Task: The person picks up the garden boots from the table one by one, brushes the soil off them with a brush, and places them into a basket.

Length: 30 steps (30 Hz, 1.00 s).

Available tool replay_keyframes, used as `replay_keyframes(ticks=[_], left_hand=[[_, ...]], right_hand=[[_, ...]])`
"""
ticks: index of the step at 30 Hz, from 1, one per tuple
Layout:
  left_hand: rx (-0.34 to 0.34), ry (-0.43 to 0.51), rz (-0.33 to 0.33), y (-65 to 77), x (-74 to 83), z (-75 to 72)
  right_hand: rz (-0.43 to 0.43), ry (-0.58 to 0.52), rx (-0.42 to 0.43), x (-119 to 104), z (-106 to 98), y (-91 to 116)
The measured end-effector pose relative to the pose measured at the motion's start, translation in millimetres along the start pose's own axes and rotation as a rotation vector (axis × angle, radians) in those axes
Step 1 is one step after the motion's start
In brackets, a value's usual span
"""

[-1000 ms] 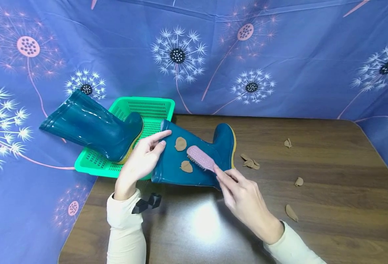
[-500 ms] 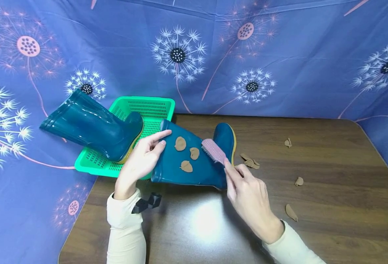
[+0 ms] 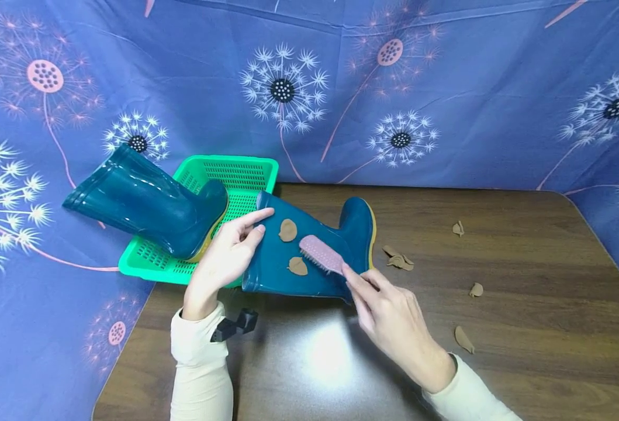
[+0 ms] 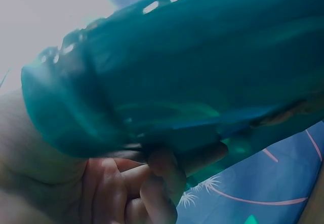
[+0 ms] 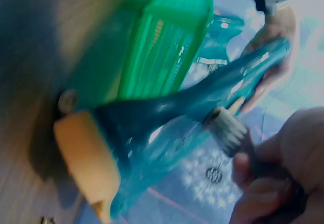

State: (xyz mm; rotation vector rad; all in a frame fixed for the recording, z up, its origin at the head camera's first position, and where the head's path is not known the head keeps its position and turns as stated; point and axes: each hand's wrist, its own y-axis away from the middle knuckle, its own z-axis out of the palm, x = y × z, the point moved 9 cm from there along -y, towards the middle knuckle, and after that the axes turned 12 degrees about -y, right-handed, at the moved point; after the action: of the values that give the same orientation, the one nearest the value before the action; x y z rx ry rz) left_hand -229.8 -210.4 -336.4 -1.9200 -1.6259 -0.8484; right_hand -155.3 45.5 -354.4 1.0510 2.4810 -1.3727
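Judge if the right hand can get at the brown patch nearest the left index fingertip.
Likely yes: right hand holds pink hairbrush beside that brown patch, nothing visible between; left hand is at the boot cuff.

Blue dandelion-print cloth (image 3: pixel 477 88) hanging behind, brown wood-grain table (image 3: pixel 540 280), slotted green basket (image 3: pixel 235 171) at the table's left

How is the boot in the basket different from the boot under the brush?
The basket boot rests in the green basket with its top sticking out, while the left hand holds the other boot. The other boot has brown pieces on it; none show on the basket boot. Both are blue-green with yellow soles.
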Motion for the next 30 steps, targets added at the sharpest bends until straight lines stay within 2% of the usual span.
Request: replay_keyframes(ticks=[3,8,12,14,18,23,27,30], left_hand=[[-0.007,0.004,-0.001,0.4,0.1,0.8],[-0.011,0.008,0.0,1.3,-0.6,1.1],[-0.009,0.008,0.003,1.2,-0.8,0.9],[-0.01,0.008,0.004,1.0,-0.8,1.1],[-0.012,0.013,-0.003,1.1,-1.2,1.6],[-0.016,0.012,-0.01,0.7,-0.4,2.2],[-0.01,0.004,-0.005,0.9,0.3,1.3],[-0.008,0.007,-0.009,0.5,-0.9,1.3]], right_hand=[[0.042,0.062,0.034,4.9,-3.5,-0.8],[0.013,-0.019,0.001,1.3,-0.4,-0.1],[0.075,0.074,0.031,7.1,-2.5,-0.5],[0.096,0.077,0.054,9.2,-4.4,-0.7],[0.047,0.002,0.005,3.6,1.3,-0.9],[0.093,0.081,0.028,9.3,-0.8,-0.6],[0.028,0.002,0.014,3.2,1.4,-0.6],[0.024,0.008,0.005,1.8,3.6,-0.1]])
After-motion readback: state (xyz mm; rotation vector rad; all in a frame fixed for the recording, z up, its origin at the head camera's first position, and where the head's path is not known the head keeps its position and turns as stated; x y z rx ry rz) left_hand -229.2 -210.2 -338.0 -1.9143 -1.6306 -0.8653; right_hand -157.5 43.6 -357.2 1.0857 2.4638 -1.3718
